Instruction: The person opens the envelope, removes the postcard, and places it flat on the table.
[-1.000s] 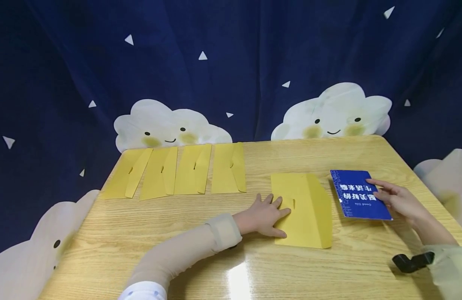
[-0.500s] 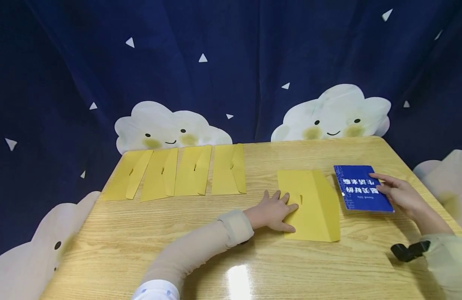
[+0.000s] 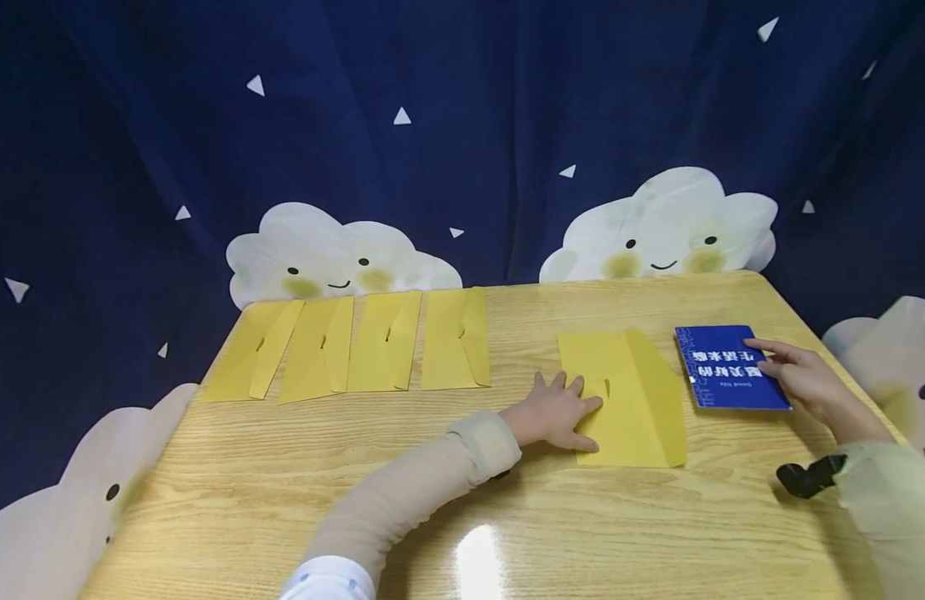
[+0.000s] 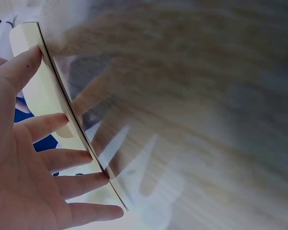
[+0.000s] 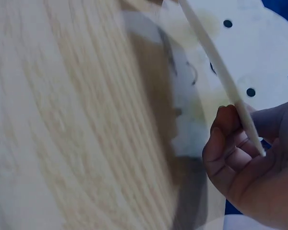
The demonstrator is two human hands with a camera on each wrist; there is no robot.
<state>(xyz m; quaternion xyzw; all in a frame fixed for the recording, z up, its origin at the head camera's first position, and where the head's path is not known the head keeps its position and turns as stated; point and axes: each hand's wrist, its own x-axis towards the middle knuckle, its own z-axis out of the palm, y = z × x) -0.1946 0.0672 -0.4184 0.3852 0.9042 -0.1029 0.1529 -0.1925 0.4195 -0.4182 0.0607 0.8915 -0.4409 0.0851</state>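
Observation:
My left hand (image 3: 554, 412) lies with fingers spread on the left side of a yellow envelope (image 3: 635, 425), whose flap is unfolded toward the right. In the left wrist view the straight fingers of the left hand (image 4: 48, 163) touch the envelope (image 4: 36, 81) along its edge. To the right, my right hand (image 3: 807, 387) pinches the right edge of a blue booklet (image 3: 721, 387) with white characters, held above the table. The right wrist view shows the booklet (image 5: 216, 62) edge-on, between thumb and curled fingers of the right hand (image 5: 259, 177).
Several yellow envelopes with folded flaps (image 3: 391, 342) stand in a row at the table's back left. The wooden table (image 3: 282, 475) ends before a dark blue curtain (image 3: 462, 108) with clouds. A black wrist mount (image 3: 807, 479) sits at the right cuff.
My left hand and the envelope have slid right and away across the table. The right hand has shifted the booklet slightly away and to the right.

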